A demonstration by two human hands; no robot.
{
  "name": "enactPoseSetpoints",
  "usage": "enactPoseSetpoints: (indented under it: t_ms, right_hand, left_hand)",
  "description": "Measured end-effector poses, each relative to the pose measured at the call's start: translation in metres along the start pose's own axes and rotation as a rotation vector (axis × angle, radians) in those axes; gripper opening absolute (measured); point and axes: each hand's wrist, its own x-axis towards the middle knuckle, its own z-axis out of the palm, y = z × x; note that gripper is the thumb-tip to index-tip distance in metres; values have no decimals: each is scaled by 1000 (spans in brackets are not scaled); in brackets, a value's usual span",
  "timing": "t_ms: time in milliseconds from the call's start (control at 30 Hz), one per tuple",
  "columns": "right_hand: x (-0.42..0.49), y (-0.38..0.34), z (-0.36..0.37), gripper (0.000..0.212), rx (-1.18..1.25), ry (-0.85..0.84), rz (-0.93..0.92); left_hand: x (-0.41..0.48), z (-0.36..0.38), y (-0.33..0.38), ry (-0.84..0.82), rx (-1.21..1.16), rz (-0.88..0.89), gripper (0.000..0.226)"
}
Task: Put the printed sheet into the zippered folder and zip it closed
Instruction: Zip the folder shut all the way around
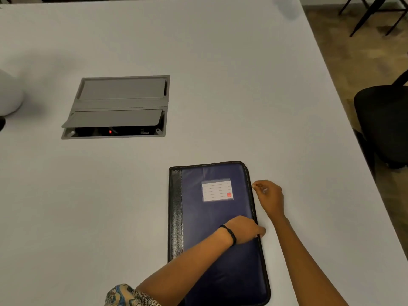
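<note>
A navy zippered folder (212,217) with a black spine and a white label pocket lies flat and closed on the grey table, near the front right. My left hand (245,229) reaches across the cover and presses on its right edge, fingers curled at the zipper track. My right hand (268,195) sits just off the folder's right edge near the upper corner, fingertips pinched together on what looks like the zipper pull. No printed sheet is visible.
A recessed grey cable box (117,107) with its flaps partly open sits in the table (220,74) at centre left. A white rounded object (8,93) is at the far left. A black chair (384,120) stands past the table's right edge.
</note>
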Motion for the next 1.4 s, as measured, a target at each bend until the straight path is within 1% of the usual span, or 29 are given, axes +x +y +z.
enactPoseSetpoints:
  t_ms: [100, 167, 200, 267, 367, 400, 433, 467, 533, 633, 700, 833, 967, 1067, 1267, 1400]
  right_hand:
    - [16, -9, 4, 12, 37, 16, 35]
    - [25, -14, 6, 11, 60, -3, 38]
    - [28, -15, 6, 10, 74, -25, 35]
    - [34, -15, 3, 9, 89, -80, 40]
    - [37, -12, -4, 9, 104, -145, 37]
    - [37, -11, -5, 9, 110, -155, 34]
    - [36, -11, -5, 9, 115, -157, 33]
    - [35, -10, -5, 8, 124, -150, 37]
    - [33, -9, -3, 8, 162, -122, 67]
    - [34, -12, 0, 7, 246, -99, 137]
    - [36, -16, -1, 9, 275, -89, 138]
    - [36, -19, -2, 7, 312, -39, 153]
    - [16, -21, 10, 10, 298, 34, 257]
    - [4, -22, 21, 11, 227, 22, 342]
    - [1, -26, 23, 7, 242, -12, 435]
    - [2, -24, 22, 9, 204, -48, 448]
  left_hand:
    - [-4, 0, -3, -9, 63, 79, 36]
    - [-4, -1, -13, 21, 80, 207, 31]
    - [-5, -2, -19, 70, 76, 277, 31]
    - [-3, -9, -30, 228, -27, 288, 30]
    - [8, -25, -43, 591, -163, 167, 27]
    - [12, -33, -45, 675, -184, 124, 29]
    - [17, -41, -47, 725, -185, 87, 34]
    - [22, -50, -49, 739, -164, 62, 39]
    - [33, -64, -49, 708, -81, 38, 43]
    - [47, -79, -43, 674, 20, 49, 31]
    - [54, -85, -40, 673, 55, 52, 25]
    - [63, -91, -41, 691, 104, 53, 26]
    - [68, -94, -41, 696, 184, 62, 27]
    - [72, -93, -42, 712, 232, 49, 29]
    - [81, -85, -39, 686, 316, 5, 28]
    - [85, -86, -39, 698, 263, 13, 22]
